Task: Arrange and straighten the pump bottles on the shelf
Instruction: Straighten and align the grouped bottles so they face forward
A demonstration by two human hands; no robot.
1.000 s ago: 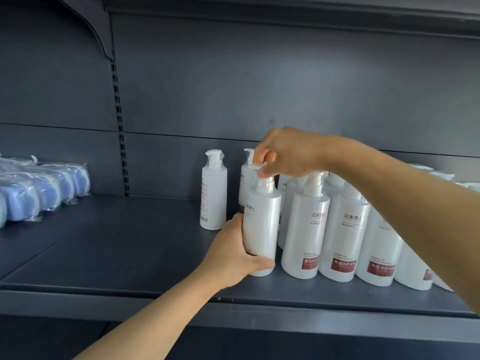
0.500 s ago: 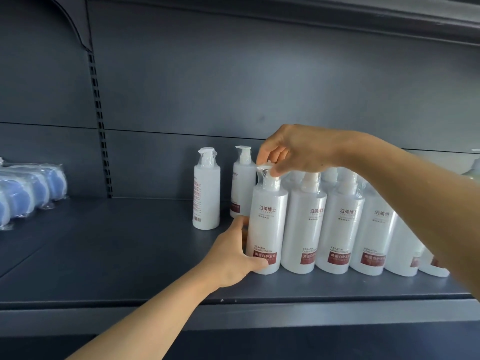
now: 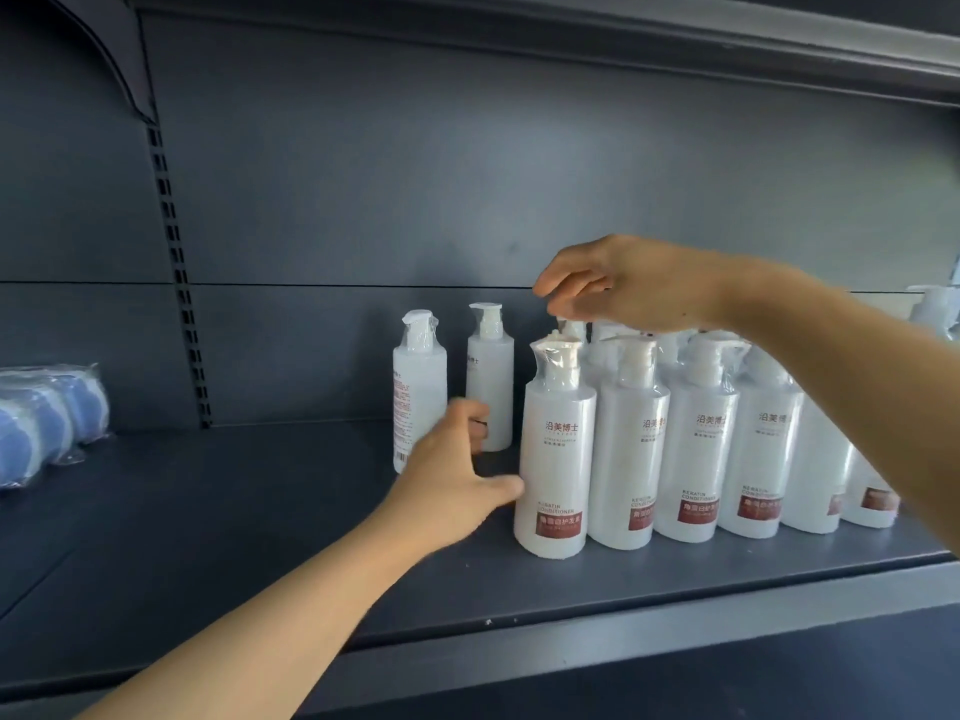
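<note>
A row of white pump bottles with red labels stands at the front right of the dark shelf (image 3: 218, 537). The leftmost front bottle (image 3: 556, 449) stands upright with its label facing me. My left hand (image 3: 452, 475) is open just left of that bottle, thumb tip touching or nearly touching its side. My right hand (image 3: 628, 283) hovers open above its pump head, fingers spread and not touching it. Two more bottles stand apart behind: one (image 3: 418, 392) turned with small print showing, another (image 3: 491, 376) further back.
Blue items wrapped in clear plastic (image 3: 47, 423) lie at the far left of the shelf. A slotted upright (image 3: 174, 272) runs down the back wall. An upper shelf (image 3: 571, 33) overhangs. More bottles (image 3: 810, 449) continue to the right behind my right forearm.
Both hands have let go of the leftmost front bottle. My right hand lifted off its pump and my left hand drew back from its body. The bottle now faces label forward in the row.
</note>
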